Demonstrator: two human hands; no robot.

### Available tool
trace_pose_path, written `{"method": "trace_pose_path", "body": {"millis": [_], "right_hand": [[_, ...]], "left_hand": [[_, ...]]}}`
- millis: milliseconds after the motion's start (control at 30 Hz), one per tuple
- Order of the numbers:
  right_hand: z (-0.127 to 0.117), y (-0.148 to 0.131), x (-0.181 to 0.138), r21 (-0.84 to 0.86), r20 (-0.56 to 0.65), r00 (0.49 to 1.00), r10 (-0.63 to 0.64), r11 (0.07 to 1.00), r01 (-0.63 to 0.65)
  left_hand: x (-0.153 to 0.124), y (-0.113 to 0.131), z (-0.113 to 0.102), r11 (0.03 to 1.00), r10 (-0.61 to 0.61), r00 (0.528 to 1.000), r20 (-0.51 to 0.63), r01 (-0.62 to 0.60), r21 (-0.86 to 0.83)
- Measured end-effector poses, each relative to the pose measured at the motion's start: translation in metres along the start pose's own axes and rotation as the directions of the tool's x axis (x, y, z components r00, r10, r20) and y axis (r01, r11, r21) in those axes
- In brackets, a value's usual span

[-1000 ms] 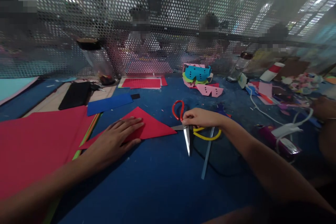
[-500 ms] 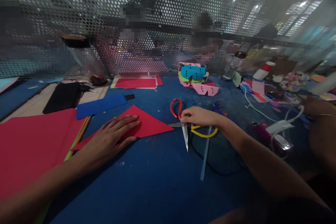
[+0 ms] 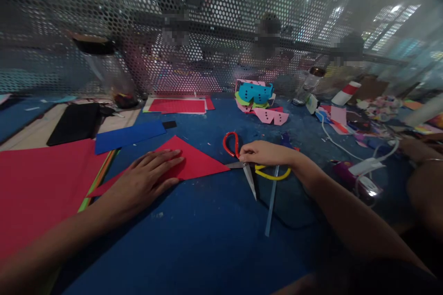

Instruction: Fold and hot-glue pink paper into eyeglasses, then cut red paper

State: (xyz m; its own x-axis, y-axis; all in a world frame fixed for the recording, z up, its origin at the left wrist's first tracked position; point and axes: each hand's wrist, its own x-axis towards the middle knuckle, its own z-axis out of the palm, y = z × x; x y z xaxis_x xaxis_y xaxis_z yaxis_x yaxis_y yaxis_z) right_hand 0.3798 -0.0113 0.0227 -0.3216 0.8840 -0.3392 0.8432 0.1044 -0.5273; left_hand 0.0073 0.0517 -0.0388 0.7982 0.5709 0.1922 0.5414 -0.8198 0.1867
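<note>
My left hand lies flat, fingers stretched, on a folded red paper whose pointed corner reaches right. My right hand is closed over the pivot of a pair of scissors, fingertips pinched there. The scissors are spread wide: one blade points left and touches or nearly touches the paper's corner, the other points down and right. One handle loop is red, at the upper left; the other is yellow, beneath my right wrist. Part of the pivot is hidden by my fingers. A thin translucent strip lies below the yellow loop.
Red sheets are stacked at left, near a blue strip and a black pouch. Cut paper masks stand at the back before a perforated metal screen. Right: a purple device, cord, and another person's arm.
The downward scissor blade has swung slightly to the right, and the red loop has shifted a little left. My left hand stays on the red paper. The view has shifted slightly.
</note>
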Motion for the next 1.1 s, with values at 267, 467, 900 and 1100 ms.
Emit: {"method": "trace_pose_path", "body": {"millis": [267, 467, 900, 1100], "right_hand": [[-0.001, -0.004, -0.008, -0.029, -0.005, 0.999, -0.036, 0.999, 0.036], [0.002, -0.003, -0.017, -0.018, -0.038, 0.999, -0.016, 1.000, 0.015], [0.007, -0.003, -0.021, -0.016, -0.090, 0.996, -0.018, 1.000, 0.017], [0.008, -0.001, -0.022, -0.055, -0.115, 0.992, -0.042, 0.998, 0.036]], "left_hand": [[-0.001, -0.004, 0.003, 0.999, 0.021, 1.000, -0.017, -0.021, 0.040], [-0.001, -0.003, 0.004, 0.999, 0.011, 1.000, -0.022, -0.010, 0.033], [-0.002, -0.004, 0.003, 0.999, -0.020, 1.000, 0.013, 0.019, 0.041], [-0.001, -0.003, 0.001, 1.000, -0.020, 1.000, -0.001, 0.020, 0.020]]}}
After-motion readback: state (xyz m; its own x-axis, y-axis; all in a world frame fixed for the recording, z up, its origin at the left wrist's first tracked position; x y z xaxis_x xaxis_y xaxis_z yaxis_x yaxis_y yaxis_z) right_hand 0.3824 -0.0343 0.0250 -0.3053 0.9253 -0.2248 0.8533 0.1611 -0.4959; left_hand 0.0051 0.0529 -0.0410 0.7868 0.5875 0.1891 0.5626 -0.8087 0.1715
